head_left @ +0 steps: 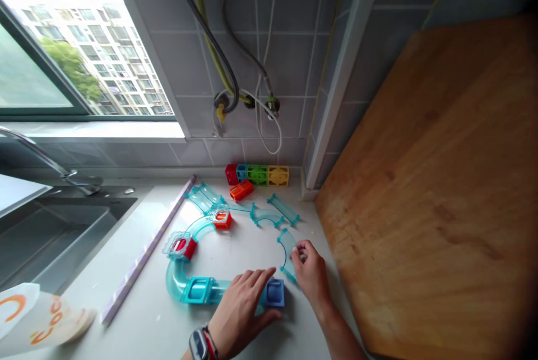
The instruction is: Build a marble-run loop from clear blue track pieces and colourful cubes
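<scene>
My left hand [242, 305], with a watch on its wrist, lies across a clear teal straight tube [219, 291] and hides part of it. Its fingers are stretched out and apart from the thumb. A blue square block [275, 292] at the tube's right end sits between forefinger and thumb; I see no firm grip on it. My right hand [310, 270] pinches the outer edge of a curved translucent track piece [288, 242] above the counter. Left of the tube come a teal square block [198, 290] and a bent tube [175, 278], leading to a red block [184, 247].
Beyond lie an orange-red block [222, 219], a curved track [269, 215] and a straight track [283, 208]. Coloured blocks [257, 175] line the wall. A long lilac strip [147, 253], a cup [46, 318] and a sink [84, 242] are left; a wooden board [441, 192] leans right.
</scene>
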Demonstrator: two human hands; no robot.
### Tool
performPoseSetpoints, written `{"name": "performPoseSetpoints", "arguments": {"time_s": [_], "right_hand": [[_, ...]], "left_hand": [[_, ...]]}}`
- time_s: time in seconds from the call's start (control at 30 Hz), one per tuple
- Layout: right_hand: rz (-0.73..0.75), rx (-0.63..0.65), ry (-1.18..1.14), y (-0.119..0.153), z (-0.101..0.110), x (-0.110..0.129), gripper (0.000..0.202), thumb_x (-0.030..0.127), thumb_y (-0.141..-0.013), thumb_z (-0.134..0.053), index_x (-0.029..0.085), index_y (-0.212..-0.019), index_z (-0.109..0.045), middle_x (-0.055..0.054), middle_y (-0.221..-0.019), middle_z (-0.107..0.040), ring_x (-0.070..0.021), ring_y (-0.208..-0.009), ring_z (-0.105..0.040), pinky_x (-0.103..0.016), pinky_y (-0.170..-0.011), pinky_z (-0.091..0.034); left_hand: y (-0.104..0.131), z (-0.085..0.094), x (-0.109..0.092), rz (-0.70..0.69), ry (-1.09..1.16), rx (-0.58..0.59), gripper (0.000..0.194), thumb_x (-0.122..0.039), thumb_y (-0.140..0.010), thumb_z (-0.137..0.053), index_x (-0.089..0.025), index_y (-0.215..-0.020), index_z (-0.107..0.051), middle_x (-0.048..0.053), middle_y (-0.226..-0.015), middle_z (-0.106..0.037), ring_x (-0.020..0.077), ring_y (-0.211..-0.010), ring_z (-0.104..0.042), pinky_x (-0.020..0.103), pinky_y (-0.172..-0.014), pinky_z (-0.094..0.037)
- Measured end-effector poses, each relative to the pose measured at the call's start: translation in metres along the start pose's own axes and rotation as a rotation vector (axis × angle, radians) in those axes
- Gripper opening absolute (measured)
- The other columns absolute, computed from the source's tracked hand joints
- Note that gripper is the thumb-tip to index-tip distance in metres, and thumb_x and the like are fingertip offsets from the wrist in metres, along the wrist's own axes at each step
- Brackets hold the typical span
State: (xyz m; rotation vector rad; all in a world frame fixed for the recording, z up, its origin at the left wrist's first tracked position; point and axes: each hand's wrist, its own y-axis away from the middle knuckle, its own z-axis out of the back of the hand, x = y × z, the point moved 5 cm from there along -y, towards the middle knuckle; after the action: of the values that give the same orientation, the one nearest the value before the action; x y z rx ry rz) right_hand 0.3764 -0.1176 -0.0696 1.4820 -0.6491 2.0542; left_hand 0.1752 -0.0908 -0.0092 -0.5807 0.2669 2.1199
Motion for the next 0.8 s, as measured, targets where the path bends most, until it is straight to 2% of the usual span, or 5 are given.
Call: {"name": "performPoseSetpoints", "arguments": {"time_s": [0.13,0.27,0.43,0.6,0.8], "right_hand": [[-0.177,-0.01,-0.298,-0.003,0.0,-0.01,0.032,0.048,-0.084,-0.071,0.021,-0.101,-0.068,-0.004,-0.078,-0.074,-0.0181,-0.06,-0.062,-0.026,-0.05,-0.044],[-0.274,-0.077,-0.452,-0.004,0.003,-0.016,0.043,0.047,-0.083,-0.073,0.021,-0.117,-0.069,0.001,-0.076,-0.069,-0.0144,-0.063,-0.059,-0.023,-0.054,-0.046],[-0.359,-0.121,-0.602,-0.005,0.004,-0.022,0.032,0.039,-0.079,-0.074,0.02,-0.105,-0.072,0.0,-0.08,-0.069,-0.0136,-0.068,-0.063,-0.023,-0.06,-0.051],[-0.402,-0.126,-0.785,-0.005,0.003,-0.023,0.027,0.033,-0.079,-0.071,0.022,-0.102,-0.066,-0.001,-0.082,-0.073,-0.0184,-0.07,-0.07,-0.03,-0.065,-0.057],[-0.389,-0.105,-0.811,-0.003,-0.001,-0.023,0.025,0.028,-0.077,-0.071,0.023,-0.101,-0.066,0.002,-0.077,-0.07,-0.0156,-0.069,-0.067,-0.029,-0.07,-0.056]], "left_hand": [[-0.021,0.029,0.006,-0.019,0.021,-0.039,0.052,-0.046,-0.101,-0.056,-0.03,-0.149,-0.046,0.01,-0.134,-0.068,0.0282,-0.115,-0.068,0.043,-0.097,-0.056],[-0.088,0.056,0.039,-0.033,-0.106,-0.094,0.037,-0.035,-0.101,-0.056,-0.026,-0.136,-0.059,0.011,-0.127,-0.07,0.0299,-0.112,-0.068,0.046,-0.096,-0.056],[-0.162,0.04,0.076,-0.048,-0.165,-0.065,0.056,-0.02,-0.085,-0.072,-0.019,-0.139,-0.058,0.018,-0.134,-0.066,0.0348,-0.12,-0.064,0.048,-0.101,-0.053],[-0.165,0.019,0.079,-0.034,-0.153,-0.081,0.056,-0.009,-0.082,-0.068,-0.02,-0.136,-0.06,0.015,-0.114,-0.07,0.0337,-0.108,-0.066,0.048,-0.094,-0.054],[-0.143,0.028,0.072,0.008,-0.073,-0.219,0.055,-0.007,-0.081,-0.062,-0.023,-0.134,-0.058,0.013,-0.122,-0.057,0.0282,-0.102,-0.065,0.046,-0.091,-0.057]]}}
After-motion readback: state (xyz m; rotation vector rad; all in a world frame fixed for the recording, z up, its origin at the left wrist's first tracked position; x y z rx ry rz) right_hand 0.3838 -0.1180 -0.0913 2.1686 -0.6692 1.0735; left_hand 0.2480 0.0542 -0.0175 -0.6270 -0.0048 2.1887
